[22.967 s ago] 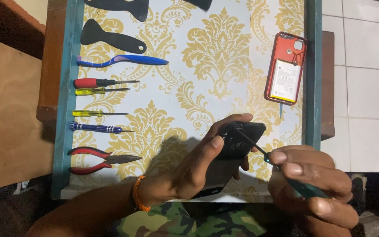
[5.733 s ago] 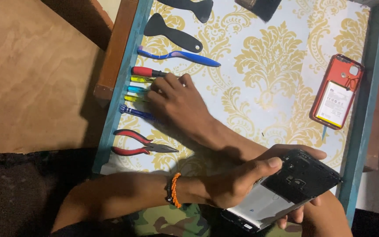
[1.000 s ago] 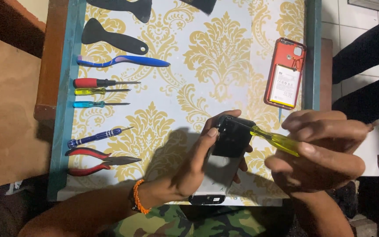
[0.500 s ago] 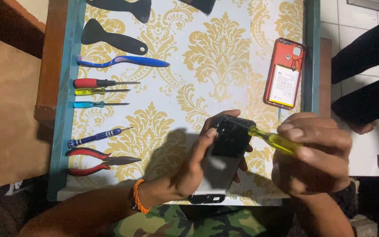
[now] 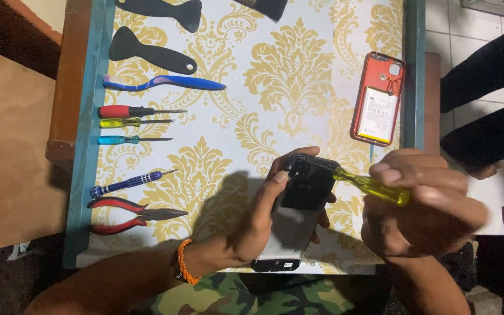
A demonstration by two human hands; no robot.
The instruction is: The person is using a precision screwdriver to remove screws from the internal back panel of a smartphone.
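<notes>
1. Two hands are working over the near edge of the table in the head view: the left hand is closing around a black phone, tilting its opened back upward so the screws face the tool.
2. The right hand is gripping a yellow screwdriver, its tip meeting the phone's far end.
3. Spare screwdrivers, pliers and a toothbrush are lying in a row at left, within reach.
4. An orange phone is resting far right, open side up.

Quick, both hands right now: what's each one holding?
Left hand: closed around the dark opened phone.
Right hand: closed on the yellow-handled screwdriver, tip at the phone.
</notes>
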